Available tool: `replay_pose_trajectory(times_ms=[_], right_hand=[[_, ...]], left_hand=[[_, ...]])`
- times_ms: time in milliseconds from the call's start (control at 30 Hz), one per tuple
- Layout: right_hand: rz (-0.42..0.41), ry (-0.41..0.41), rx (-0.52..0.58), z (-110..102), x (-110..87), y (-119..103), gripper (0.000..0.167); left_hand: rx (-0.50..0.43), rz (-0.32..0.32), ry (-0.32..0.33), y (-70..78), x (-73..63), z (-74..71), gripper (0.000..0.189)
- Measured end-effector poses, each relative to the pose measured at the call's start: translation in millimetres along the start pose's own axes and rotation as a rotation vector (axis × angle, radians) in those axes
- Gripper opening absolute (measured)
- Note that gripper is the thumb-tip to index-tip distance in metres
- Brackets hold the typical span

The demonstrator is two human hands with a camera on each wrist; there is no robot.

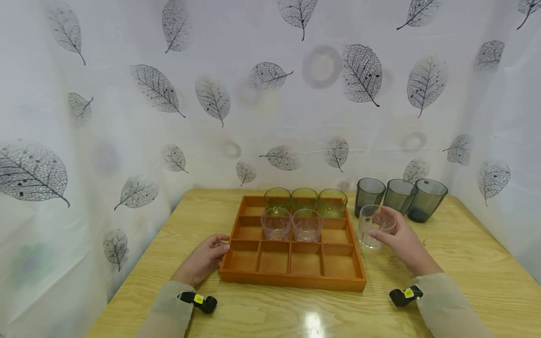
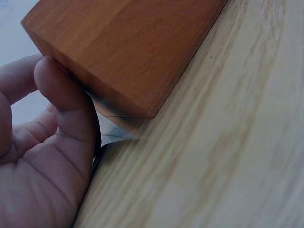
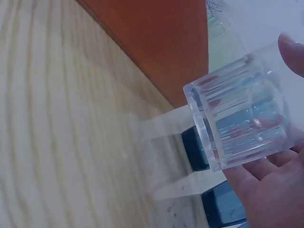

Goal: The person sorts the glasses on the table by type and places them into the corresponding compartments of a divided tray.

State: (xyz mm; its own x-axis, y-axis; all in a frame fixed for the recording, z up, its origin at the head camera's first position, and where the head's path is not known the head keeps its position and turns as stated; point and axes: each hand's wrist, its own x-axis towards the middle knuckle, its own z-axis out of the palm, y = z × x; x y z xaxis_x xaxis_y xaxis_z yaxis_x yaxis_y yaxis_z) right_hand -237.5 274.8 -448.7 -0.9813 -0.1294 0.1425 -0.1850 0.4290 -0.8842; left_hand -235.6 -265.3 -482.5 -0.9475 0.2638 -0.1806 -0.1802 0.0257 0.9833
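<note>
A clear ribbed tumbler [image 1: 370, 232] is in my right hand [image 1: 401, 239], thumb on the near side and fingers around the far side. In the right wrist view the tumbler [image 3: 237, 114] is raised off the table, close beside the tray's right wall. My left hand [image 1: 205, 258] touches the left outer wall of the wooden divided tray [image 1: 291, 280]; its thumb [image 2: 61, 90] lies against the edge. Several compartments hold cups: green glasses [image 1: 304, 201] stand along the back row, and two clear tumblers [image 1: 307, 226] stand in the middle row.
Three dark grey glasses [image 1: 369, 195] stand behind my right hand, at the table's back right. The front row of tray compartments holds nothing. A leaf-patterned curtain [image 1: 270, 117] hangs behind the wooden table [image 1: 253, 312].
</note>
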Motion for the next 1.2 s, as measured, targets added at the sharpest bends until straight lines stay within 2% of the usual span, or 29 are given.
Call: replay_pose_trajectory(times_ms=[500,733,1200], right_hand=[[-0.027,0.022,-0.042,1.7,1.0,-25.2,0.097],[-0.051,0.040,-0.052,0.2,1.4,-39.7,0.093],[-0.082,-0.014,0.028,13.8,11.8,-58.1,0.091]], left_hand=[[-0.013,-0.002,0.011,0.2,0.3,0.5,0.045],[-0.002,-0.003,0.014,1.4,-0.5,1.4,0.045],[0.003,-0.007,0.022,2.3,-0.9,2.3,0.044]])
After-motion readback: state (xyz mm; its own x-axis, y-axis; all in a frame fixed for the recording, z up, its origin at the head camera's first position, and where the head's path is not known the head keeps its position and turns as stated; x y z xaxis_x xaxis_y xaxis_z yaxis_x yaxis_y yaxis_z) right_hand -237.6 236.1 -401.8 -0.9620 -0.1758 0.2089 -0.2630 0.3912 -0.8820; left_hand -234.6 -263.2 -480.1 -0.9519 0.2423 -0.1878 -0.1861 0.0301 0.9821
